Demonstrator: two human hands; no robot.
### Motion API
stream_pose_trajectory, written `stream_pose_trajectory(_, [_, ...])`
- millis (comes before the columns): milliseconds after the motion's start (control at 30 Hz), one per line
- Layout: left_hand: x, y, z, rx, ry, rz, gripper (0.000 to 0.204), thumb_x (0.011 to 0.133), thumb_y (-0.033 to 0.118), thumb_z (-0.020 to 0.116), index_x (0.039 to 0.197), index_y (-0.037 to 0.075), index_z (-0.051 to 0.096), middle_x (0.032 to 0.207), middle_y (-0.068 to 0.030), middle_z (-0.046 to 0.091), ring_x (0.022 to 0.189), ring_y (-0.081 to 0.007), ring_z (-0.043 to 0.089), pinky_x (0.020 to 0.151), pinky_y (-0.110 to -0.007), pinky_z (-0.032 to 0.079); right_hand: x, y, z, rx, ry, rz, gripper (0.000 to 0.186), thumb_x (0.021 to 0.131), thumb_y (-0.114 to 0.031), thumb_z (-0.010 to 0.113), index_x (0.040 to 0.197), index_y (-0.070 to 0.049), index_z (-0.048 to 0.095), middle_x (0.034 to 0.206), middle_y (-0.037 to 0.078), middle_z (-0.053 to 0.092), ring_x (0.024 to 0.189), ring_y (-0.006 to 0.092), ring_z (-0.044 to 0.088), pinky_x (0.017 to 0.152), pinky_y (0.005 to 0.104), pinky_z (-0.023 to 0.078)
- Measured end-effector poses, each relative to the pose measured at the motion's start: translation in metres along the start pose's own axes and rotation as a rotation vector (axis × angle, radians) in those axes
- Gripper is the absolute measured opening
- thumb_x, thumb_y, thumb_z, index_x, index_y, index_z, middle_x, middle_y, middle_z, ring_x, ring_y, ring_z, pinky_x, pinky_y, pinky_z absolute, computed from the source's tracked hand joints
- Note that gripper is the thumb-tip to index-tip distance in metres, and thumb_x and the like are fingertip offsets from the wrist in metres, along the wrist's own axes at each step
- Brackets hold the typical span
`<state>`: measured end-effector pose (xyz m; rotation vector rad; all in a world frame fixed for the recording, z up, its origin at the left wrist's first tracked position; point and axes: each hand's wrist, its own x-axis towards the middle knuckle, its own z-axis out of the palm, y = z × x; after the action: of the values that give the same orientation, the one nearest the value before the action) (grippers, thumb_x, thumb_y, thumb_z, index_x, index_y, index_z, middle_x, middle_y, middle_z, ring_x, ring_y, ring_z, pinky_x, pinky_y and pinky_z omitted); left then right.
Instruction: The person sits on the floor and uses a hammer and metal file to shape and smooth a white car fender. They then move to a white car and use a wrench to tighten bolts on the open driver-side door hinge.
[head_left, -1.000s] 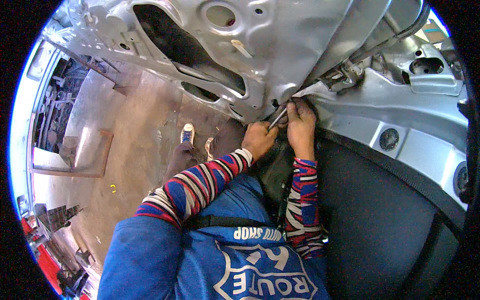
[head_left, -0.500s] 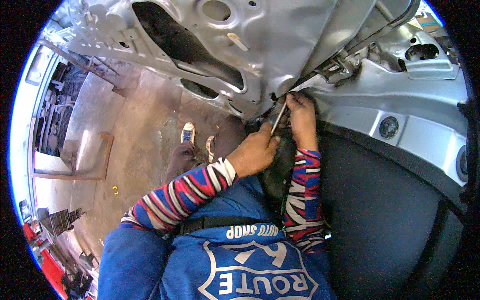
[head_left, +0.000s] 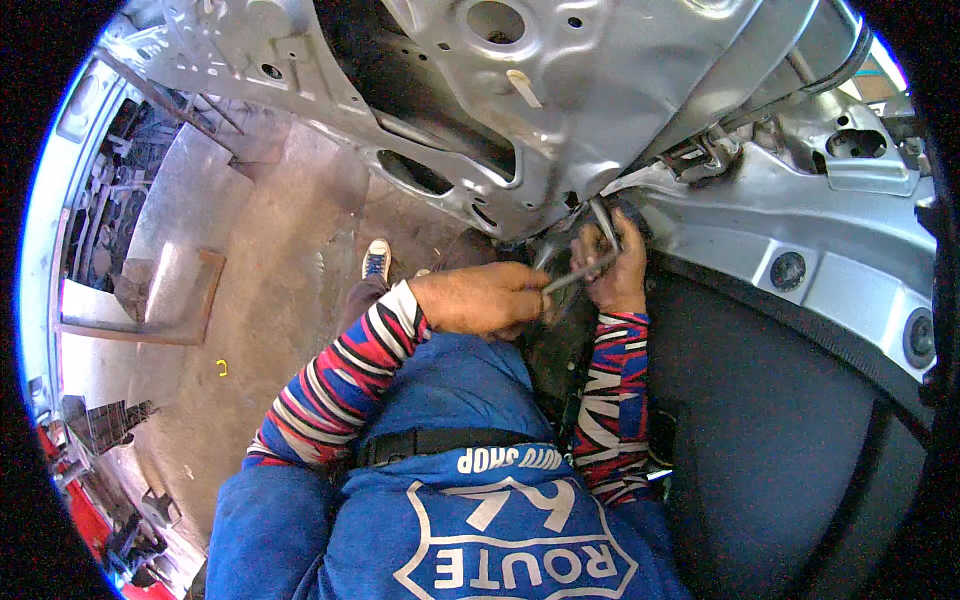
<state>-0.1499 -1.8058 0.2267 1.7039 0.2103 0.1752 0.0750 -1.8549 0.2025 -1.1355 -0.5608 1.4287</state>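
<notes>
My left hand (head_left: 490, 297) is closed around one end of a slim grey metal tool (head_left: 580, 274), blurred by motion and lying aslant between my hands. My right hand (head_left: 625, 262) is curled at the tool's other end, just below the lower corner of a bare silver car door panel (head_left: 560, 125). A shiny metal bar (head_left: 604, 220) shows between the right fingers and reaches up toward that corner. Whether bar and tool are one piece, I cannot tell.
A silver body sill (head_left: 740, 235) with round black plugs runs to the right. Below it lies a dark panel (head_left: 770, 440). At left, a rusty metal frame (head_left: 205, 300) and a small yellow piece (head_left: 222, 368) lie on the floor (head_left: 280, 260).
My left hand has drawn back left and down, and the tool has swung from steep to nearly level. My right hand has shifted slightly right and down from the door corner.
</notes>
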Motion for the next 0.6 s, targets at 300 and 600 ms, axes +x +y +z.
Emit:
stream_pose_trajectory(300, [-0.077,0.013,-0.018,-0.211,-0.367,-0.283,0.028,0.093,0.026,0.051,0.098,0.001,0.064,0.076,-0.0033,0.06,0.072,-0.0155,0.055,0.065,-0.032,0.046,0.018,0.009,0.004,-0.012,-0.227,0.062,0.045,0.099,-0.052,0.039,0.119,-0.014,0.054,0.061,0.003,0.05,0.039,0.0097,0.036,0.038,0.0257,0.035])
stream_pose_trajectory(600, [-0.115,0.0,-0.003,-0.207,-0.147,-0.244,0.027,0.095,0.022,0.05,0.099,0.0,0.064,0.083,-0.0098,0.065,0.082,-0.0177,0.058,0.075,-0.034,0.047,0.027,0.023,0.04,-0.125,0.216,-0.204,0.027,0.088,-0.032,0.068,0.086,-0.007,0.06,0.069,0.003,0.056,0.053,0.0107,0.047,0.046,0.0251,0.039])
